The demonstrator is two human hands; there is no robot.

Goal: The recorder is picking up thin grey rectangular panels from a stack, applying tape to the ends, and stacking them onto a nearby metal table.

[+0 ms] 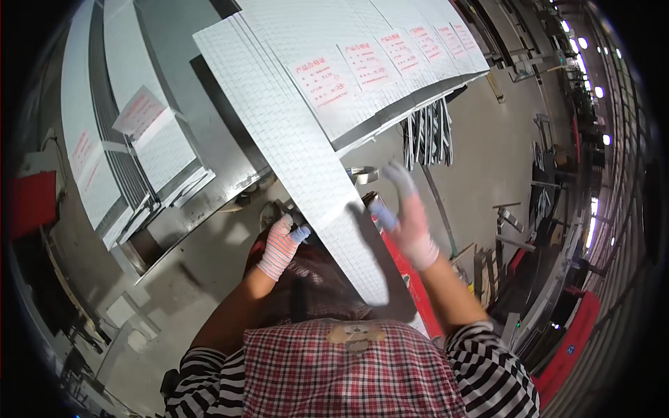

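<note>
A long white panel (303, 157) with a fine grid pattern slants toward me, its near end just in front of my apron. By its left edge, my left hand (280, 249), in an orange-striped glove with grey-blue fingertips, is closed with thumb and forefinger bent about something dark. What this dark piece is I cannot make out. My right hand (411, 226), gloved alike and smeared by motion, is raised at the panel's right side. Its fingers are spread and hold nothing. A shadow falls on the panel beside it.
Panels with red-printed labels (355, 66) lie at the far side. More bundled panels (153, 129) rest on a metal surface at left. Dark and white strips (428, 132) hang below the labelled panels. A tape roll (364, 174) sits beside the long panel, near a red surface (416, 289).
</note>
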